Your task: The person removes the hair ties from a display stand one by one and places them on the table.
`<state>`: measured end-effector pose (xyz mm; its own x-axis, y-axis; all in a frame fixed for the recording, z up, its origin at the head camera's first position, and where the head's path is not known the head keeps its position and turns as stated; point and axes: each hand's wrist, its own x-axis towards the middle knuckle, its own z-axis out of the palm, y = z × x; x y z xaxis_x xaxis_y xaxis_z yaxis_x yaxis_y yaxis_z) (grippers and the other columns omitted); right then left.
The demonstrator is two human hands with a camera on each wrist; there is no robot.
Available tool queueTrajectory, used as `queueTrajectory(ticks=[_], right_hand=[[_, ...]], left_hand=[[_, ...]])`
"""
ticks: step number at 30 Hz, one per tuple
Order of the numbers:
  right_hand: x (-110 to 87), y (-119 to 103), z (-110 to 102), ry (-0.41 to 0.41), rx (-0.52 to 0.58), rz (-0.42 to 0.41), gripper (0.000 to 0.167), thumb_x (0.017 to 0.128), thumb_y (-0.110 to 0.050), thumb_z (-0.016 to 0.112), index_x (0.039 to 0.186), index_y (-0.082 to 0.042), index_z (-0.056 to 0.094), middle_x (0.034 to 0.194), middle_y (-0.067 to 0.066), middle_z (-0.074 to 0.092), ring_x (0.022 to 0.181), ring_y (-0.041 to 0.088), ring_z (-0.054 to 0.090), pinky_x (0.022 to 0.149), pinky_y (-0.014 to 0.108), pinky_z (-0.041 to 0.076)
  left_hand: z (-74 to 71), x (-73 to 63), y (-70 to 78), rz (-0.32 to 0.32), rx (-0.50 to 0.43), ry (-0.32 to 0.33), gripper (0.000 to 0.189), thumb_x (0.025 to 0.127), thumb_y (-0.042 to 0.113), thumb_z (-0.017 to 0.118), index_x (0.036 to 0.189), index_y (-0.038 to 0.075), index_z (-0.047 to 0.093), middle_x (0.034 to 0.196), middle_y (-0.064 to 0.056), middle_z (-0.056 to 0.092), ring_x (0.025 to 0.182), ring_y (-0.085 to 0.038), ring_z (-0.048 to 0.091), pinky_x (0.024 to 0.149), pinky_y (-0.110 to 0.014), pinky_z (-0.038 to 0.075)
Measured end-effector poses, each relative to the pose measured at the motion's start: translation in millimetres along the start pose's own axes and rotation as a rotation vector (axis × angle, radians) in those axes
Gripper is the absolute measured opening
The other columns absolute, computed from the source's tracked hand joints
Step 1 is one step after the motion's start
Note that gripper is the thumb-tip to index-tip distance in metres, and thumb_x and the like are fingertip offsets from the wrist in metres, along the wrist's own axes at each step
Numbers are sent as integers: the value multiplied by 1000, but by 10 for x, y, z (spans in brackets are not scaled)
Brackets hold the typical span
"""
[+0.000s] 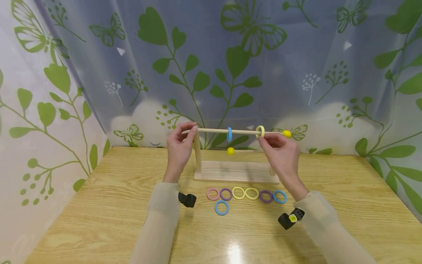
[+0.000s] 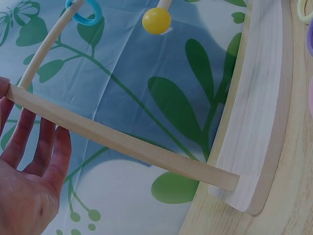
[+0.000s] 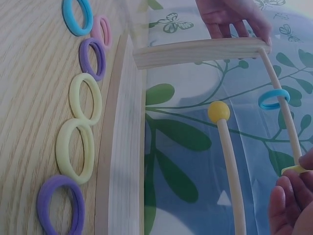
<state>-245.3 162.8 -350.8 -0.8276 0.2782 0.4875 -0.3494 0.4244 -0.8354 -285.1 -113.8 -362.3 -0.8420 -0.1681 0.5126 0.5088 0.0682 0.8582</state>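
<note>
A wooden rack has a pale base, a left post and a long upper rod ending in a yellow ball. My left hand pinches the top of the left post, where the rod joins it. A blue ring hangs on the rod between my hands. To its right, my right hand pinches a yellow ring that encircles the rod. Below runs a shorter rod with a yellow ball at its left end. My right hand hides much of the rack's right side.
Several loose rings lie on the wood-grain table before the base: a pink ring, purple rings such as this purple ring, yellow rings and blue rings, one blue ring nearer me. A leaf-patterned curtain hangs behind.
</note>
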Motion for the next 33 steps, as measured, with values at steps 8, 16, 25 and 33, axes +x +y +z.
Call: queueTrajectory(ticks=[8, 16, 25, 33], right_hand=[[1, 18, -50, 5, -7, 20, 18, 89, -24, 80, 97, -7, 80, 76, -23, 70, 68, -5, 66, 60, 14, 51], [10, 39, -114, 16, -8, 36, 20, 90, -23, 79, 98, -5, 79, 72, -31, 65, 68, -6, 66, 60, 13, 51], [19, 76, -171, 33, 5, 44, 21, 89, -22, 80, 98, -3, 79, 70, -32, 64, 68, -7, 66, 61, 12, 51], [32, 61, -237, 42, -20, 70, 24, 89, -24, 79, 101, -3, 78, 71, -33, 63, 69, -8, 65, 61, 11, 51]], left_hand=[[0, -2, 2, -1, -7, -3, 22, 101, 18, 67, 118, 6, 72, 110, 3, 68, 86, -12, 67, 73, -22, 55], [-3, -4, 10, -1, -7, -5, 21, 101, 18, 66, 117, 6, 72, 108, 3, 67, 86, -13, 67, 73, -20, 55], [0, -4, 12, -15, -11, -1, 21, 101, 17, 67, 117, 5, 73, 109, -1, 68, 86, -12, 66, 73, -20, 55], [7, -3, 26, -12, -7, 3, 21, 101, 16, 67, 117, 5, 72, 110, -3, 68, 86, -11, 66, 74, -20, 55]])
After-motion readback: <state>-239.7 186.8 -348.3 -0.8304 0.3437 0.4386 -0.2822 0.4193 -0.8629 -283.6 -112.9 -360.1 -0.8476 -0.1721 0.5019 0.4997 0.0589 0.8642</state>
